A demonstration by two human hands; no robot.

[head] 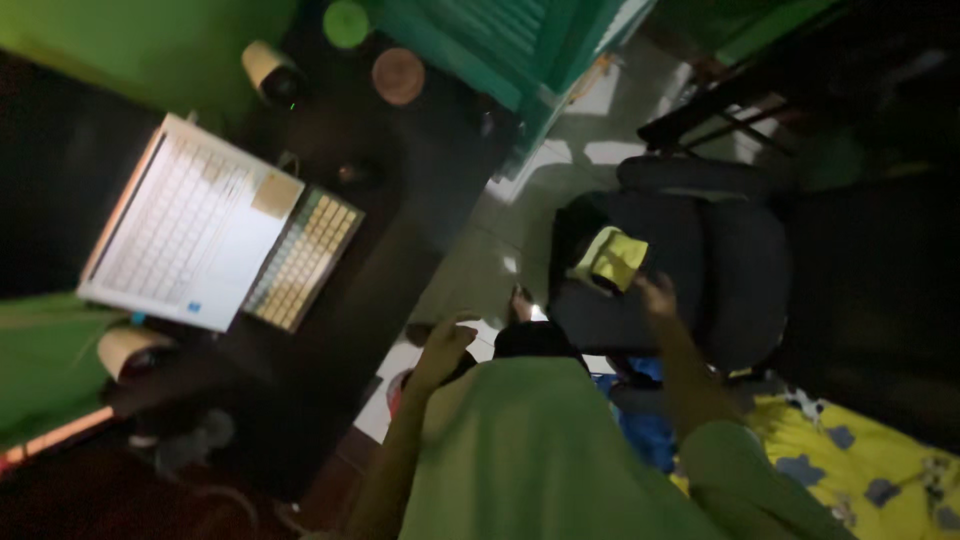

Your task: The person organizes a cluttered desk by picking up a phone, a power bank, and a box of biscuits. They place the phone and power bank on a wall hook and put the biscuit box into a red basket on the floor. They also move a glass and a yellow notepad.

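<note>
Over the dark office chair (pixel 700 270), the right hand (pixel 657 296) reaches, fingers loose and holding nothing, just beside a yellow cloth (pixel 612 257) lying on the seat. The left hand (pixel 445 345) hangs empty, half curled, near the table (pixel 400 200) with its lit laptop (pixel 185 235).

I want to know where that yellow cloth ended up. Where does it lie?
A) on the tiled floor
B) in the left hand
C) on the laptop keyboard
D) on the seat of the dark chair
D: the yellow cloth lies on the seat of the dark chair, just beyond the right hand.
</note>
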